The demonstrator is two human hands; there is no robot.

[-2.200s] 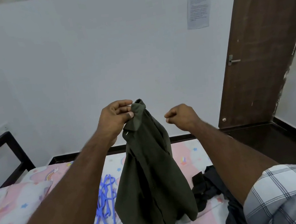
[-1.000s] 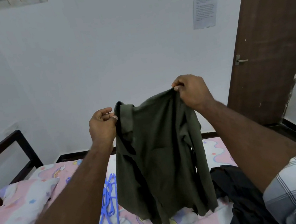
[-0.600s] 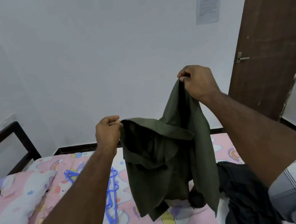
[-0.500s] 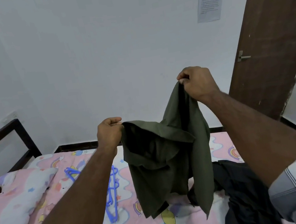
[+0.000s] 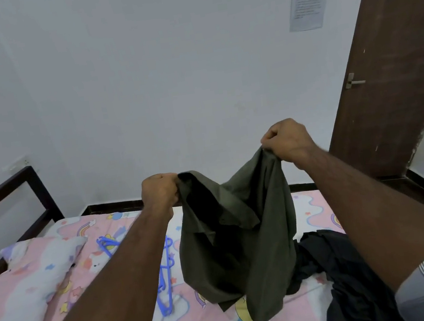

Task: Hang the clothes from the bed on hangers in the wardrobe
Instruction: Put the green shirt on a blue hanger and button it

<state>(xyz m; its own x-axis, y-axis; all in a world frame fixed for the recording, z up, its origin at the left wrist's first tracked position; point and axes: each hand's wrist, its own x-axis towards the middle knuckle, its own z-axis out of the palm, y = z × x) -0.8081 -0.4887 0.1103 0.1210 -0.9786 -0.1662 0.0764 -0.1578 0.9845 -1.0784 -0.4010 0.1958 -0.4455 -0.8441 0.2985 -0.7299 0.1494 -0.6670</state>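
An olive green shirt [image 5: 245, 243] hangs in the air over the bed [image 5: 102, 242], stretched between both hands. My left hand [image 5: 159, 193] pinches its top left corner near the collar. Its top right corner is gripped higher up by my right hand [image 5: 287, 140]. The shirt's lower hem touches the sheet. Blue plastic hangers [image 5: 166, 274] lie on the pink patterned sheet, partly hidden behind my left forearm. A heap of black clothes [image 5: 339, 267] lies on the bed to the right of the shirt. No wardrobe is in view.
A pillow [image 5: 29, 272] in the same pink print lies at the left by the dark bed frame [image 5: 25, 188]. A white wall stands behind the bed. A brown door [image 5: 388, 57] with a metal handle is at the right.
The shirt has gone from bunched in my left hand alone to held by both hands. In the last half second both hands sank and the shirt dropped lower toward the sheet.
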